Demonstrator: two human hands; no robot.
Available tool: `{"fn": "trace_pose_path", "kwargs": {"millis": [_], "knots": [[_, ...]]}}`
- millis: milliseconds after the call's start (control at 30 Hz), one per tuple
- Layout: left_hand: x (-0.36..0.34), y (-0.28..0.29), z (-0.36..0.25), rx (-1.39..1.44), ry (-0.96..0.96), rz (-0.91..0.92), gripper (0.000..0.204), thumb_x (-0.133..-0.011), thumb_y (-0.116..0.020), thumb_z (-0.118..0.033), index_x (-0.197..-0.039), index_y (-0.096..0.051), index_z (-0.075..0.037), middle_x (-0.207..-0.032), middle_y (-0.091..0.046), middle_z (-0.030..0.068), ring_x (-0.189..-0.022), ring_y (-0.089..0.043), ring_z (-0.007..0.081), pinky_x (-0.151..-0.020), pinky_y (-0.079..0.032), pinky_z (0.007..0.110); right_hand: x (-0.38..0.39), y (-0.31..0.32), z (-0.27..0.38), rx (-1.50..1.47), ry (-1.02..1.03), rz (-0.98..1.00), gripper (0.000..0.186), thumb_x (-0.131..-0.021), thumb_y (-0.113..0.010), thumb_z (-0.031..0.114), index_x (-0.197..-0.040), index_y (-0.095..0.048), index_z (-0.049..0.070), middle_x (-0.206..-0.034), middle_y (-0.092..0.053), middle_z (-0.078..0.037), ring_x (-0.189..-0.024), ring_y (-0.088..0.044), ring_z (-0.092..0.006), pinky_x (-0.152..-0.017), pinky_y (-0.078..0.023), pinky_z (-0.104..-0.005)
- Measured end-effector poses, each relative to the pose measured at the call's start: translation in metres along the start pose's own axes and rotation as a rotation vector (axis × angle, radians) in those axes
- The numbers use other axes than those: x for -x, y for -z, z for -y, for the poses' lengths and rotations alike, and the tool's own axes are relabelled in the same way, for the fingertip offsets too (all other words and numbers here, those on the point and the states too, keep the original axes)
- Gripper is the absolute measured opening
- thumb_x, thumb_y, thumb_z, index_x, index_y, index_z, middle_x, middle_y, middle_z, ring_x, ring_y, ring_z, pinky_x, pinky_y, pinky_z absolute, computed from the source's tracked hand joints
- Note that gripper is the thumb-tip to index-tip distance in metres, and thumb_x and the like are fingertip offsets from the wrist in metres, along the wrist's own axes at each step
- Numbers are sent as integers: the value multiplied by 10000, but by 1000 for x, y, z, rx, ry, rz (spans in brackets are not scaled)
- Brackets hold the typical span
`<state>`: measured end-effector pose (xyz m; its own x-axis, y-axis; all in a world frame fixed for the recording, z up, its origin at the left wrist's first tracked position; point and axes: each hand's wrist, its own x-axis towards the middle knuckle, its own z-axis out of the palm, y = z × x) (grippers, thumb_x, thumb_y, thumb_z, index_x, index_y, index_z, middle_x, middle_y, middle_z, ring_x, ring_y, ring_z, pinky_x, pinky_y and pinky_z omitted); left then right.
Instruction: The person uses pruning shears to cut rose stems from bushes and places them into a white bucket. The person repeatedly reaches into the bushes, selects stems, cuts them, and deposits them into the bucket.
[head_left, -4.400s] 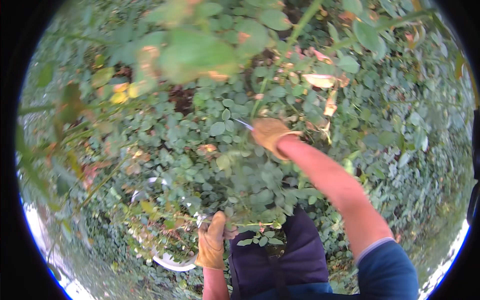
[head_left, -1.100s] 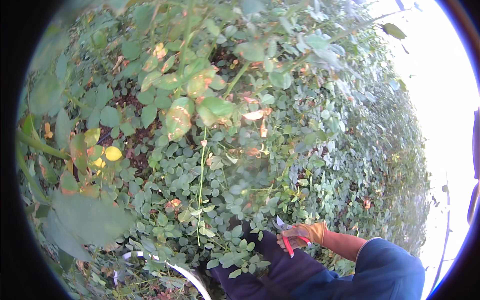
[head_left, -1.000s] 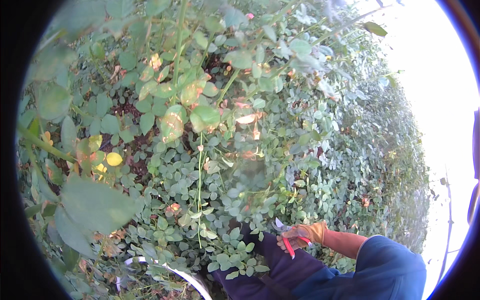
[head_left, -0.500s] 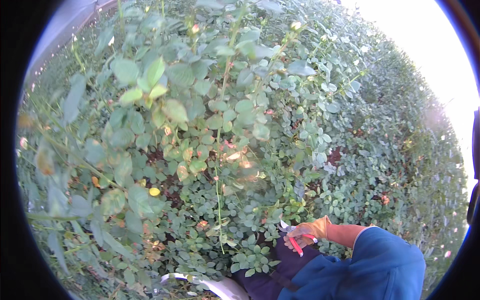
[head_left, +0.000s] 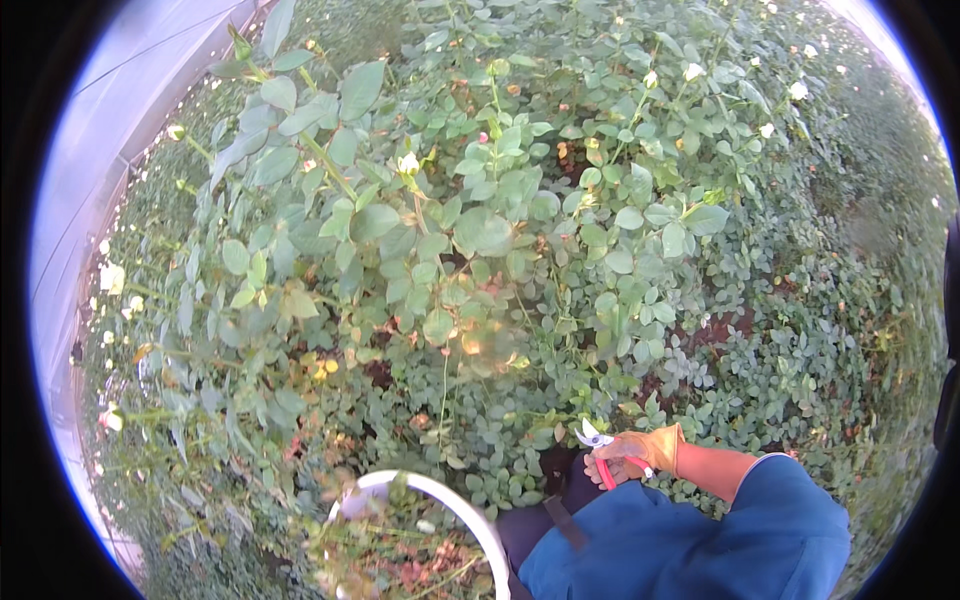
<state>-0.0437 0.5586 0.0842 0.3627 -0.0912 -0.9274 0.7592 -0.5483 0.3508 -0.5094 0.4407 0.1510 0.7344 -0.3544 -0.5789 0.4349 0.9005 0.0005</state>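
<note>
My right hand (head_left: 628,456), in a tan and orange glove, is closed around red-handled pruning shears (head_left: 607,474). The blades (head_left: 592,435) point up and to the left and look parted, with nothing between them. The hand is close to my blue-clothed body, at the near edge of the rose bushes (head_left: 490,232). To the left of my leg stands a white bucket (head_left: 458,503) holding leafy cuttings, some green and some reddish brown. My left hand is not in view.
Dense rose stems and leaves fill the area ahead and to both sides. Tall stems with pale buds (head_left: 408,165) rise close in front of me. Several white blooms (head_left: 797,91) show at the far right. A pale plastic sheet wall (head_left: 110,110) runs along the left.
The view has shifted, so more of the bucket and its cuttings shows. My right hand, with the pruning shears, appears slightly farther right and higher, and stays near my body.
</note>
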Motion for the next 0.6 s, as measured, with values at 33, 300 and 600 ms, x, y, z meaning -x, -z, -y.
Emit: {"fn": "trace_pose_path", "kwargs": {"millis": [33,300,600], "knots": [[7,12,8,25,3,-19,294,-1090,-583,-341,-1171,-708,-88,-1058,-694,97,-919,-647,268,-851,-528,427,9,-7,-2,-47,-11,56,314,-1082,-785,258,-1291,-682,48,-1270,-740,-100,-1236,-729,-267,-1160,-587,-506],[23,73,56,149,-1,-96,301,-1086,-568,-313,-1202,-704,-71,-1133,-721,121,-998,-674,293,-925,-550,448,52,-45,-6,109,88,-170,381,-1027,-858,262,-1280,-718,14,-1245,-764,-133,-1141,-769,-263,-1023,-648,-430],[15,72,62,249,31,-107,314,-1082,-552,-282,-1236,-700,-52,-1218,-752,148,-1085,-704,321,-1009,-574,471,96,-89,-16,180,122,-345,567,-1016,-869,330,-1451,-663,31,-1455,-719,-173,-1339,-723,-317,-1176,-586,-463]]}}
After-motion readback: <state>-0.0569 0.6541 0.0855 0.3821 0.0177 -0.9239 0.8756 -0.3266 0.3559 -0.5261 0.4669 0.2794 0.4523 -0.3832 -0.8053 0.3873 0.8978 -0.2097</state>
